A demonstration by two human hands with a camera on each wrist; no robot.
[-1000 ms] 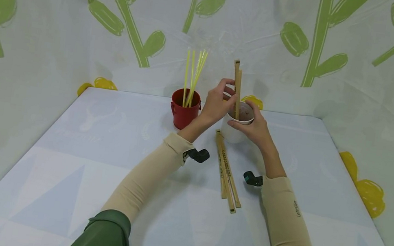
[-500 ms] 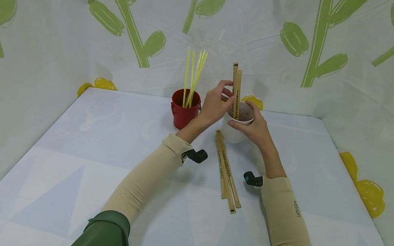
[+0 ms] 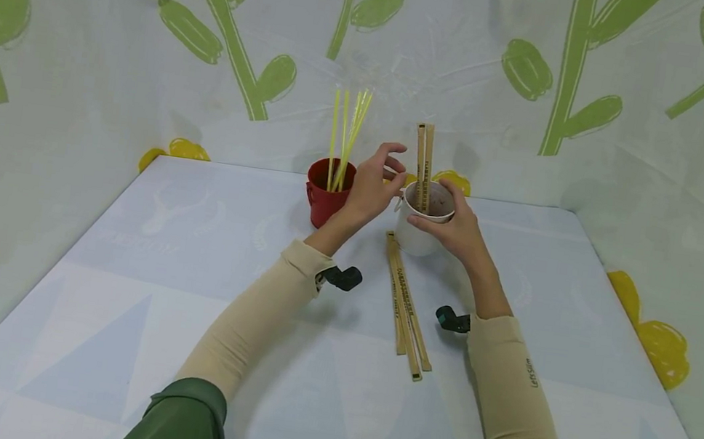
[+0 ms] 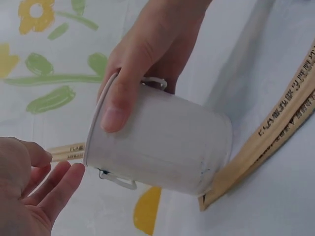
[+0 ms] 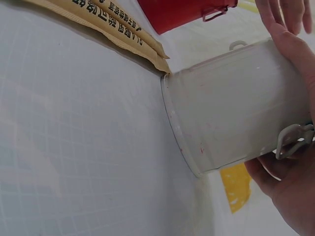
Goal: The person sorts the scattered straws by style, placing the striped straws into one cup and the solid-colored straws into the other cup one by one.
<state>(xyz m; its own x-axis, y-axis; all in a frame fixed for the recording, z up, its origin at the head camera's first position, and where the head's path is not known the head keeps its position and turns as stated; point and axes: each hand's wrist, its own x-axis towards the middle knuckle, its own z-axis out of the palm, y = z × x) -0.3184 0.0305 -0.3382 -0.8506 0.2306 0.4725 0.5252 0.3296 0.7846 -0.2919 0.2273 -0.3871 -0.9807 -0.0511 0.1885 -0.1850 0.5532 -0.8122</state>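
Observation:
A small white bucket [image 3: 414, 238] with wire-like side handles stands upright at the back of the table. My right hand [image 3: 461, 231] grips its rim, thumb in front and fingers behind; the left wrist view shows the thumb [image 4: 117, 105] on the bucket wall. Two brown paper-wrapped straws [image 3: 422, 166] stand upright inside the bucket. Just left of them my left hand [image 3: 371, 187] hovers with loosely bent fingers and nothing in it. Several more paper-wrapped straws [image 3: 406, 299] lie in a loose bundle on the table, their far ends near the bucket's base.
A red bucket [image 3: 322, 205] stands to the left of the white one, partly behind the left forearm. Several yellow straws [image 3: 344, 134] lean inside it. A white sheet with green plants [image 3: 277, 78] hangs beyond the table's back edge.
One paper-wrapped straw has sunk lower into the white bucket and now stands level with the other. My left hand has let it go and moved left. The right hand has stayed on the bucket.

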